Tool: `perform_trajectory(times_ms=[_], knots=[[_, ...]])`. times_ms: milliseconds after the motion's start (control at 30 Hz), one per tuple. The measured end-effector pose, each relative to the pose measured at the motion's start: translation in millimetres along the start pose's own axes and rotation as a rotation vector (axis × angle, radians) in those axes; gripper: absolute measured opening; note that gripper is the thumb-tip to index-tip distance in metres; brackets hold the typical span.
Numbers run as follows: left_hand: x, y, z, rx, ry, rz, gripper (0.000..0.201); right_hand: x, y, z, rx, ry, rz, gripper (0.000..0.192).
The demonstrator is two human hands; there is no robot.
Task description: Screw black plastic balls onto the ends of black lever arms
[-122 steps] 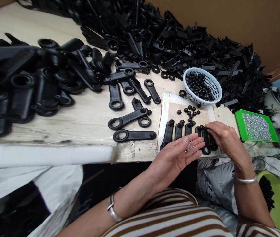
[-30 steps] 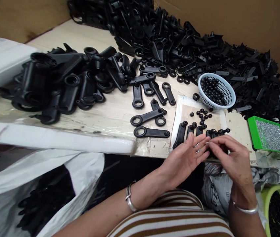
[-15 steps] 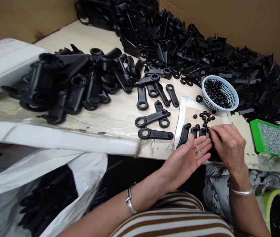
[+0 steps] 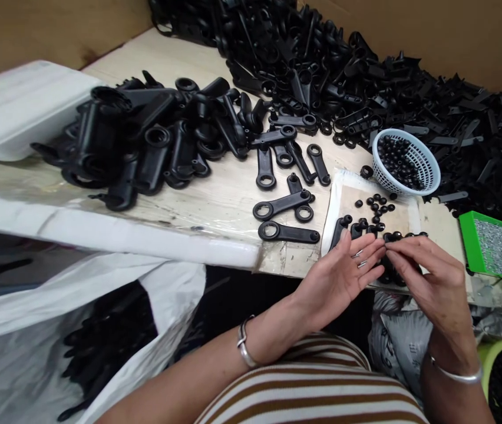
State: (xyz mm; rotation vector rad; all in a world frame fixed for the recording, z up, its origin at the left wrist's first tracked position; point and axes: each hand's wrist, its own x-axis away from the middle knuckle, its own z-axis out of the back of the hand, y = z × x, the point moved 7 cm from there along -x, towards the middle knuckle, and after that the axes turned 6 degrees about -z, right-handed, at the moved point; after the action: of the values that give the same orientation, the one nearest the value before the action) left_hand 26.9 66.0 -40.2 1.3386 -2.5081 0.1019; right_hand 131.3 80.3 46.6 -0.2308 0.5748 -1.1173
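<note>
Now the right hand (image 4: pixel 436 282) has lifted off the row of black levers (image 4: pixel 392 259) on the white mat (image 4: pixel 334 200) and come back to the left hand (image 4: pixel 343 274), pinching at a small screw (image 4: pixel 359 254) on those flat, open fingers; its own grip is narrow, seemingly fetching another.

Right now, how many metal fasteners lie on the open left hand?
2: first fastener across the left hand fingers, second fastener beside it, nearer the body. The right hand may hide more.
</note>
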Motion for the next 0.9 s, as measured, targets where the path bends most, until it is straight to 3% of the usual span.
perform_trajectory(times_ms=[300, 533, 733, 900], knots=[[-1, -6, -5.1, -0.045, -0.103, -0.012, 0.048, 4, -19, -19, 0.074, -0.003, -0.049, 0.012], [-1, -4, -5.7, -0.109, -0.162, -0.038, 0.043, 2, -18, -27, 0.039, -0.022, -0.126, 0.008], [-1, -5, -2.9, -0.119, -0.124, -0.008, 0.041, 0, -12, -25, -0.045, -0.088, -0.196, 0.012], [0, -1, -3.8, -0.082, -0.084, -0.005, 0.053, -16, 2, -11, -0.015, 0.047, -0.23, 0.01]])
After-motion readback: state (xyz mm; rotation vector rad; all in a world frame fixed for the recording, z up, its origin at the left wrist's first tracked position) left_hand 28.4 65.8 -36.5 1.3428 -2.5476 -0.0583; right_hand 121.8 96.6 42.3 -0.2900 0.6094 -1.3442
